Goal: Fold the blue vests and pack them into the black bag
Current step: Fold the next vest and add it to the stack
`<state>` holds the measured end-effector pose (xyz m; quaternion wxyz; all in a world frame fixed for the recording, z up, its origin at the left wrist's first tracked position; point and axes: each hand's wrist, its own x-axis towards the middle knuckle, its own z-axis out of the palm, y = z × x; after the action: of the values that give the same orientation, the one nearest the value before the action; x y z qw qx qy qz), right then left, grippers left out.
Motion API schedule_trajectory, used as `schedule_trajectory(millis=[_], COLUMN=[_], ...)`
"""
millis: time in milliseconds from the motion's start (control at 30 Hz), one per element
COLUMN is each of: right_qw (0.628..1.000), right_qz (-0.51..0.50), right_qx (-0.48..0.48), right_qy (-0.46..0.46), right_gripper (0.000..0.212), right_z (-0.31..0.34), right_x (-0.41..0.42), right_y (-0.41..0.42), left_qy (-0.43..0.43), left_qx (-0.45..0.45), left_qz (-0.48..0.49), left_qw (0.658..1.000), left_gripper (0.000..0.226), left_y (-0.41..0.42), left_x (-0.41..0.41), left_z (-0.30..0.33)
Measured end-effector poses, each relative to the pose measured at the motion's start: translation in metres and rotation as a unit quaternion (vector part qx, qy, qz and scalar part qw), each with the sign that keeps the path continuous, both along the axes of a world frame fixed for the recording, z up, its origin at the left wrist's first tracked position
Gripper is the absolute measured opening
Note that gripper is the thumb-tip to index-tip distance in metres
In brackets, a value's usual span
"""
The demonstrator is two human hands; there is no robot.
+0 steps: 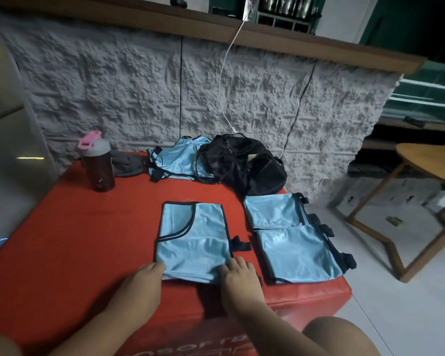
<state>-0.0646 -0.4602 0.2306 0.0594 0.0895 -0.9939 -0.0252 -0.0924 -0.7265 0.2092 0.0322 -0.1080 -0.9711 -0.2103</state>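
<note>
The left hand (145,274) and right hand (238,272) each pinch a near corner of a half-folded blue vest (193,240) on the red worktop (75,240). Just right lie two folded vests (288,235); beyond, a crumpled vest pile (177,160) touches the black bag (244,163).
</note>
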Motion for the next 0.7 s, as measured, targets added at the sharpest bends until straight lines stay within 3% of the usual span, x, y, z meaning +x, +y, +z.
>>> schedule_trajectory(millis=[100, 167, 267, 367, 567, 700], right_qw=[1.0, 1.0, 0.998, 0.994, 0.979, 0.967], right_qz=[0.003, 0.005, 0.016, 0.051, 0.085, 0.072], right_qx=[0.007, -0.004, -0.032, -0.014, -0.058, -0.136], right_qy=[0.016, 0.002, -0.051, -0.098, -0.178, -0.205], right_gripper=[0.034, 0.025, 0.016, 0.019, 0.014, 0.038], right_z=[0.003, 0.007, 0.022, 0.045, 0.077, 0.111], right_x=[-0.002, -0.003, -0.001, 0.005, 0.017, 0.012], right_y=[0.01, 0.013, 0.017, 0.018, 0.015, 0.02], left_qy=[0.077, 0.112, 0.053, -0.058, -0.136, -0.14], left_qx=[-0.014, 0.007, 0.0, 0.034, 0.099, 0.198], left_qz=[-0.051, -0.086, -0.122, -0.124, -0.113, -0.108], left_qw=[0.996, 0.99, 0.991, 0.99, 0.979, 0.964], left_gripper=[0.018, 0.019, 0.018, 0.018, 0.02, 0.01], left_y=[0.001, -0.003, -0.01, -0.016, -0.024, -0.027], left_x=[0.007, 0.011, 0.018, 0.023, 0.026, 0.016], left_z=[0.016, 0.031, 0.049, 0.062, 0.073, 0.087])
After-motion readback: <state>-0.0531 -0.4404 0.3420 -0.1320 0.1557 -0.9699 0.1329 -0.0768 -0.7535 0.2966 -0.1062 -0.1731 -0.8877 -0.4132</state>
